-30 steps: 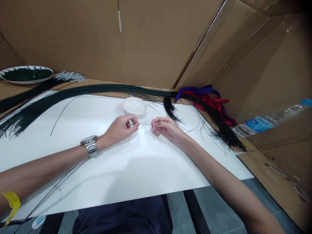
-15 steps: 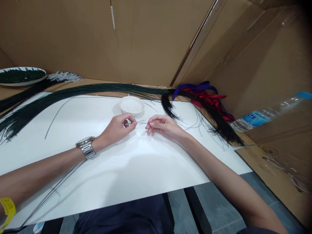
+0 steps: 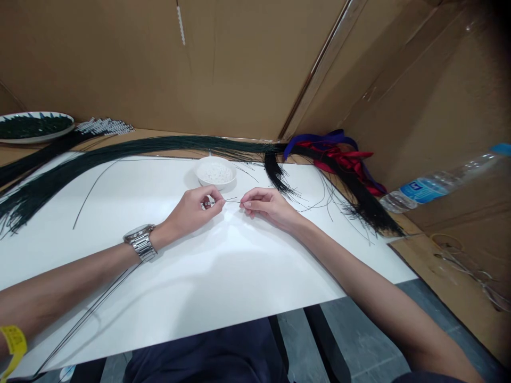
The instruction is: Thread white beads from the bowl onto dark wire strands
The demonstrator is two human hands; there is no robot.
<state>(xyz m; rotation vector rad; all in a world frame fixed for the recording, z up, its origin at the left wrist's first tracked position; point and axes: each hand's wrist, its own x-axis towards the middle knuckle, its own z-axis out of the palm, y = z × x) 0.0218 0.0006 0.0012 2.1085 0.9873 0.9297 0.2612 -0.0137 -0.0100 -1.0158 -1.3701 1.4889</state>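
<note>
Thin dark strands (image 3: 231, 200) show in the small gap between my two hands. My left hand (image 3: 199, 209) is closed in a pinch on them, thumb against forefinger. From the other side, my right hand (image 3: 269, 206) pinches the end of a strand; whether a small bead is between its fingertips is too small to tell. Long strands (image 3: 96, 306) run beneath my left wrist toward the table's near left edge. Just beyond my hands stands a white bowl (image 3: 229, 183) holding small white beads (image 3: 215, 172).
A dark green strand bundle (image 3: 159, 143) arcs across the back of the white table (image 3: 239, 282). Bead-tipped strands (image 3: 104, 126) and a plate (image 3: 48, 139) lie back left. Red ribbon (image 3: 347, 165), blue ribbon (image 3: 319, 137) and a plastic bottle (image 3: 425, 190) are at right. Cardboard walls (image 3: 239, 69) enclose the table.
The fingers of my right hand have curled in slightly around the strand's end. My left hand keeps its pinch. The camera view has shifted slightly.
</note>
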